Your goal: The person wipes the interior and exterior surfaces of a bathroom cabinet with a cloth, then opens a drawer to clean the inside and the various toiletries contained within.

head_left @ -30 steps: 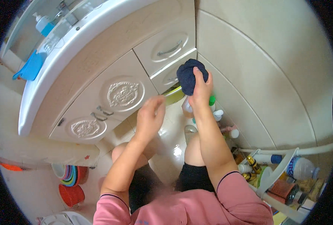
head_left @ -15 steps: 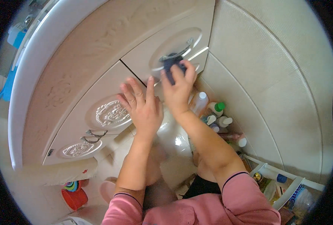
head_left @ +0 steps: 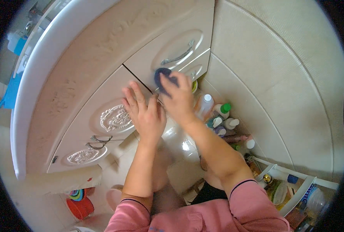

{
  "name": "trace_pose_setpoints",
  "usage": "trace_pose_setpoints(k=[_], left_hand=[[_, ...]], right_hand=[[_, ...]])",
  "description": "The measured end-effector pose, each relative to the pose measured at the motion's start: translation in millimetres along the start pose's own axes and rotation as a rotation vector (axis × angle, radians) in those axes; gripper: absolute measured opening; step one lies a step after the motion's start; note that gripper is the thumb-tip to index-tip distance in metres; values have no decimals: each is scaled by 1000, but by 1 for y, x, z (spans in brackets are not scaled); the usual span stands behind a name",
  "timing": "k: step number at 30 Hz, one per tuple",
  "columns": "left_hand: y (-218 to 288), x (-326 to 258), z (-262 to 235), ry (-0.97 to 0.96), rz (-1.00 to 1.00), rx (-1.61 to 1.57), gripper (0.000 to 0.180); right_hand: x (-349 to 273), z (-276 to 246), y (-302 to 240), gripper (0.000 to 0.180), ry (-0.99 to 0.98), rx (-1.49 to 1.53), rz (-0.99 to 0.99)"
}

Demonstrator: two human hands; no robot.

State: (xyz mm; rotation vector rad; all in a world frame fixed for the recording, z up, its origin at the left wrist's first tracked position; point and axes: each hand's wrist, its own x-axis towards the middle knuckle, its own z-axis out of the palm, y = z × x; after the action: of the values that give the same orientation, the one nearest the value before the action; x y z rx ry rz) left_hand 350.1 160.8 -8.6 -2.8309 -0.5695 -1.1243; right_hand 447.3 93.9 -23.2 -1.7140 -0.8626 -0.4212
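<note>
View from above of a person crouched before a cream bathroom cabinet (head_left: 83,89). The right hand (head_left: 178,101) presses a dark blue cloth (head_left: 162,79) against the cabinet front, at the lower edge of the upper drawer (head_left: 168,54) and just below its metal handle (head_left: 177,57); the grip is closed over the cloth, fingers curled on top of it. The left hand (head_left: 145,115) lies flat with fingers spread on the cabinet door (head_left: 102,120), its grip open and holding nothing, just beside the right hand and next to the door's carved oval ornament (head_left: 115,118). Several plastic bottles (head_left: 218,116) stand on the floor in the corner between cabinet and tiled wall (head_left: 280,85), to the right of the right forearm. A white rack (head_left: 295,185) stands at lower right.
</note>
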Motion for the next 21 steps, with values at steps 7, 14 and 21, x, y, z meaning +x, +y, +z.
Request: trace_pose_setpoints(k=[7, 14, 21], left_hand=[[-6, -1, 2, -4, 3, 25, 25], [-9, -4, 7, 2, -1, 50, 28], [-4, -4, 4, -87, 5, 34, 30]], right_hand=[[65, -51, 9, 40, 291, -333, -27], [58, -32, -20, 36, -9, -474, -122], [98, -56, 56, 37, 247, -130, 204]])
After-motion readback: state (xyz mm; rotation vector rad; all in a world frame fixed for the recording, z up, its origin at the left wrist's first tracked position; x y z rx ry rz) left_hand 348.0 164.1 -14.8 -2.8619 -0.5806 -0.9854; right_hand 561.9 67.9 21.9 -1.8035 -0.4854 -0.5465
